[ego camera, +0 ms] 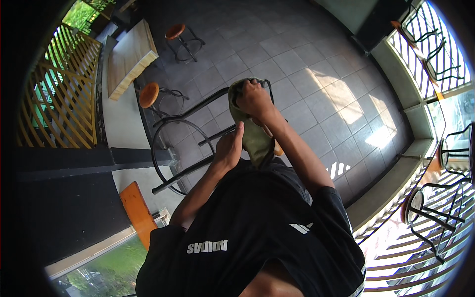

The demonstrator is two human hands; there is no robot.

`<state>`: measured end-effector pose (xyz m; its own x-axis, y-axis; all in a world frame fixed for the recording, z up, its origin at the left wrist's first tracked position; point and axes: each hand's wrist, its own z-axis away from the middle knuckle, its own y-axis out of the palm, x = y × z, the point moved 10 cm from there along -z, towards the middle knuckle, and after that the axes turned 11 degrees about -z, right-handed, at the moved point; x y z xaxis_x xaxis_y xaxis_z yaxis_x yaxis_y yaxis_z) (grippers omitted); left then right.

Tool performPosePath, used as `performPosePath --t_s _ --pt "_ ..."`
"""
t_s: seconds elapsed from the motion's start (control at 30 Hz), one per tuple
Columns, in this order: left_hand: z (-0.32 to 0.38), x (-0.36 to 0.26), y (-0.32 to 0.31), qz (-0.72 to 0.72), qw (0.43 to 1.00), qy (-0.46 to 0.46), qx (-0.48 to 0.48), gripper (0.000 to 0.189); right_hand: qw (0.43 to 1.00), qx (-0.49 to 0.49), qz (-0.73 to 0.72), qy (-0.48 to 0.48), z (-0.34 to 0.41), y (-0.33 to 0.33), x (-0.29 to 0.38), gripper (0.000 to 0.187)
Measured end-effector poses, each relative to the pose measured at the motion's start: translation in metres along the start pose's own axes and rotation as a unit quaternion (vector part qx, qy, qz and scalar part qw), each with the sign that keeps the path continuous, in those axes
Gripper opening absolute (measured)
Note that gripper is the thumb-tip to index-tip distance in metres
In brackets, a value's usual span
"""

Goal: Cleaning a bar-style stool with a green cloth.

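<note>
A metal-legged stool is tipped on its side before me, its black legs and round foot ring [153, 148] pointing left. An olive-green cloth [256, 143] lies over its seat end, close to my waist. A bit of orange-brown seat edge [278, 148] shows beside the cloth. My right hand [256, 98] has its fingers curled into the cloth's dark upper end. My left hand [228, 148] is lower and to the left, at the seat end of the legs. Its thumb points up against the cloth, and its other fingers are mostly hidden.
Two round wooden-topped stools [149, 95] [175, 32] stand by a thick wooden counter [131, 55] at the left. Upturned stools [417, 204] rest along the window ledge at the right. Grey floor tiles [289, 89] carry sunlit patches. An orange board [137, 211] is at the lower left.
</note>
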<state>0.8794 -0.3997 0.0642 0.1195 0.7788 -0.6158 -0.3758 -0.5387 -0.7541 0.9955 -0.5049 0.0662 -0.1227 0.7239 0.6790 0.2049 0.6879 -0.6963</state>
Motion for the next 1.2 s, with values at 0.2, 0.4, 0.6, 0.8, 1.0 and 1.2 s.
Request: performPosePath --t_s 0.2,0.4,0.6,0.8,1.0,1.2 --pt "0.026 0.011 0.013 0.003 0.997 -0.049 0.055 0.068 0.959 0.127 -0.166 0.193 -0.029 0.032 -0.044 0.041" --pt "0.031 0.027 0.009 0.051 0.995 -0.072 0.035 0.058 0.945 0.061 -0.193 0.255 -0.011 0.063 -0.132 0.044" --pt "0.035 0.051 0.001 0.115 0.988 -0.100 -0.011 0.046 0.900 -0.038 -0.387 0.197 0.057 0.058 -0.166 0.033" --pt "0.037 0.067 -0.002 0.132 0.985 -0.105 -0.023 0.044 0.842 0.081 -0.515 0.138 0.124 0.028 -0.096 0.042" --pt "0.038 0.070 -0.009 0.171 0.982 -0.074 -0.013 0.038 0.821 0.158 -0.531 0.140 0.132 -0.037 -0.032 0.065" --pt "0.034 0.062 -0.012 0.175 0.983 -0.056 0.017 0.036 0.924 0.153 -0.310 0.162 0.135 -0.011 -0.059 0.064"
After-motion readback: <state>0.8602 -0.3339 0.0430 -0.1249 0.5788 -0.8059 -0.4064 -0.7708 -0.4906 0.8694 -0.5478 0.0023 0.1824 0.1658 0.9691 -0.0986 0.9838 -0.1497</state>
